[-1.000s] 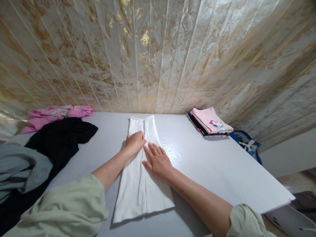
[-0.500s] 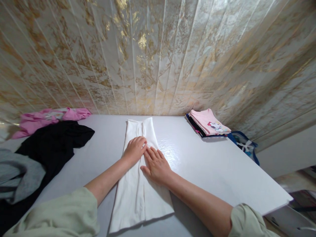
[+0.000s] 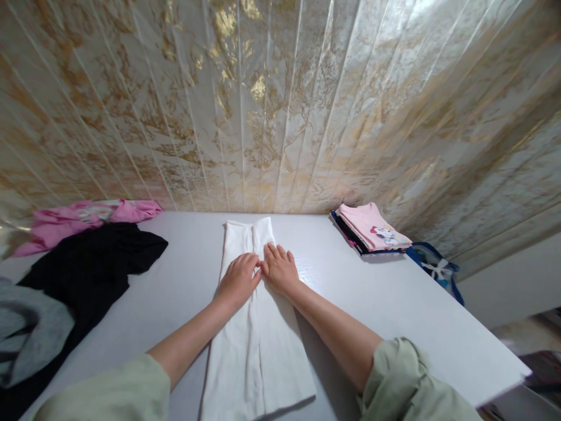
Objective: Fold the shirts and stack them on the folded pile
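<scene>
A white garment point(image 3: 280, 345) lies lengthwise in front of me, folded into a long strip whose two inner edges meet along the middle. My left hand point(image 3: 239, 280) rests on its left half, thumb and fingers bent together at the middle edge, pinching the cloth there. Flat on the right half, my right hand point(image 3: 280, 269) has its fingers stretched out and spread, pointing towards the far end. Its thumb comes close to the left fingertips. Some creases run along the middle of the cloth.
The garment lies on a white table point(image 3: 377, 327) against a gold-patterned curtain point(image 3: 263, 117). At left are black clothing point(image 3: 96, 263), grey clothing point(image 3: 44, 339) and pink clothing point(image 3: 61, 225). A folded clothes stack point(image 3: 370, 225) sits at the back right, beside a blue bag point(image 3: 433, 263).
My right hand has slid away from me, up along the cloth, and its thumb has drawn in towards the left hand. The left hand stays at the middle edge. The view has tilted slightly.
</scene>
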Available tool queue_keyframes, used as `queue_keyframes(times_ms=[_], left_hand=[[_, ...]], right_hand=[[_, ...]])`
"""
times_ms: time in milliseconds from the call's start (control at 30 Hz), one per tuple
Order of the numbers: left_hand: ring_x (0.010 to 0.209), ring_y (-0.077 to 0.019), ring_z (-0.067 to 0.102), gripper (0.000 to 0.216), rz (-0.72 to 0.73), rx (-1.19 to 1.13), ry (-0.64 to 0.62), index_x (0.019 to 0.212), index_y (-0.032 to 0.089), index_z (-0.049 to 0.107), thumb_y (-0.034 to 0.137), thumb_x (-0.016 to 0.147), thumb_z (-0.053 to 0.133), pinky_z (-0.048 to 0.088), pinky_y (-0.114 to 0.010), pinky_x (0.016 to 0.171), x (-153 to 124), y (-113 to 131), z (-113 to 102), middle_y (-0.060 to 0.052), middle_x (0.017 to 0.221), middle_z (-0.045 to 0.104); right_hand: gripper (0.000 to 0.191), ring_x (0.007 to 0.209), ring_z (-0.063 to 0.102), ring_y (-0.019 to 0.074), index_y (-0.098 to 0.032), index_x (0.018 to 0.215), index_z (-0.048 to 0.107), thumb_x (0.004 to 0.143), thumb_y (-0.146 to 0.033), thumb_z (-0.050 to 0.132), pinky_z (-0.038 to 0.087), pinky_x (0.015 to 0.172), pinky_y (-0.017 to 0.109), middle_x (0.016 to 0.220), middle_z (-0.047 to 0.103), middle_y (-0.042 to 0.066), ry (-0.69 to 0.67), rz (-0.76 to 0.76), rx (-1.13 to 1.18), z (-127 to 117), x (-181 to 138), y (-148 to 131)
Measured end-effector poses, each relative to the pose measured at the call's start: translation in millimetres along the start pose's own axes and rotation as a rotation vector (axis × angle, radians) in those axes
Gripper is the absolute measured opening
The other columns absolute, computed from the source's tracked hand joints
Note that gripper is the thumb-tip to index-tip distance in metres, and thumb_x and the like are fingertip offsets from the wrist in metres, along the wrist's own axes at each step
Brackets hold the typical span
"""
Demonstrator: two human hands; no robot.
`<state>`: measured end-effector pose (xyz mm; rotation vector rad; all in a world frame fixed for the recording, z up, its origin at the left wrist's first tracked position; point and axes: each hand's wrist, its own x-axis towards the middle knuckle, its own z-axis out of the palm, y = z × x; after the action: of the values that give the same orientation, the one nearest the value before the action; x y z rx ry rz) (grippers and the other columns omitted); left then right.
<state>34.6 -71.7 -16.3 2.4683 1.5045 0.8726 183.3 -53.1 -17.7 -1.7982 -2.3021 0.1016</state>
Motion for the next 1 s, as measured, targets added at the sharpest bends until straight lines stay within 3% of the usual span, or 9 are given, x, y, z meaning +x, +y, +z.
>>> queue_keyframes(times_ms=[367, 533, 700, 833, 1000], left_hand=[[0.098, -0.0213, 0.055, 0.009, -0.047, -0.001, 0.012, 0.088, 0.023, 0.05, 0.014, 0.084, 0.051, 0.045, -0.037, 0.09, 0, 2, -2, -0.004, 0.096, 0.058], [0.106, -0.023, 0.053, 0.008, -0.089, 0.071, 0.056, 0.084, 0.023, 0.051, 0.016, 0.083, 0.054, 0.038, -0.043, 0.101, 0, 6, -6, -0.005, 0.101, 0.059], [0.107, -0.0235, 0.054, 0.006, -0.106, 0.07, 0.031, 0.087, 0.023, 0.052, 0.018, 0.085, 0.053, 0.037, -0.045, 0.102, -2, 7, -5, -0.005, 0.101, 0.061], [0.103, -0.0223, 0.057, 0.005, -0.117, 0.034, 0.046, 0.085, 0.023, 0.052, 0.019, 0.086, 0.051, 0.042, -0.041, 0.097, -1, 2, -2, -0.004, 0.096, 0.062], [0.094, -0.0175, 0.062, 0.008, -0.377, 0.018, -0.012, 0.093, 0.022, 0.054, 0.022, 0.091, 0.047, 0.046, -0.03, 0.083, 31, -19, -11, -0.005, 0.103, 0.064]], right_hand=[[0.055, 0.145, 0.019, 0.0231, -0.024, 0.151, 0.026, 0.1, -0.043, 0.022, 0.017, 0.114, 0.05, 0.158, 0.025, 0.003, -0.054, 0.06, -0.009, 5, 70, 11], [0.055, 0.145, 0.018, 0.0255, -0.025, 0.151, 0.028, 0.099, -0.045, 0.025, 0.016, 0.113, 0.052, 0.158, 0.025, 0.004, -0.069, 0.028, -0.059, 1, 87, 14], [0.047, 0.138, 0.032, 0.025, -0.013, 0.139, 0.044, 0.098, -0.034, 0.034, 0.019, 0.113, 0.046, 0.148, 0.042, 0.014, 0.006, -0.029, -0.08, 2, 93, 0], [0.049, 0.135, 0.036, 0.0226, -0.011, 0.14, 0.041, 0.098, -0.036, 0.037, 0.027, 0.11, 0.036, 0.147, 0.042, 0.016, 0.067, -0.032, -0.018, 12, 89, -11], [0.054, 0.138, 0.03, 0.0247, -0.013, 0.144, 0.036, 0.098, -0.042, 0.037, 0.023, 0.111, 0.04, 0.15, 0.037, 0.016, 0.09, -0.044, -0.04, 16, 82, -13]])
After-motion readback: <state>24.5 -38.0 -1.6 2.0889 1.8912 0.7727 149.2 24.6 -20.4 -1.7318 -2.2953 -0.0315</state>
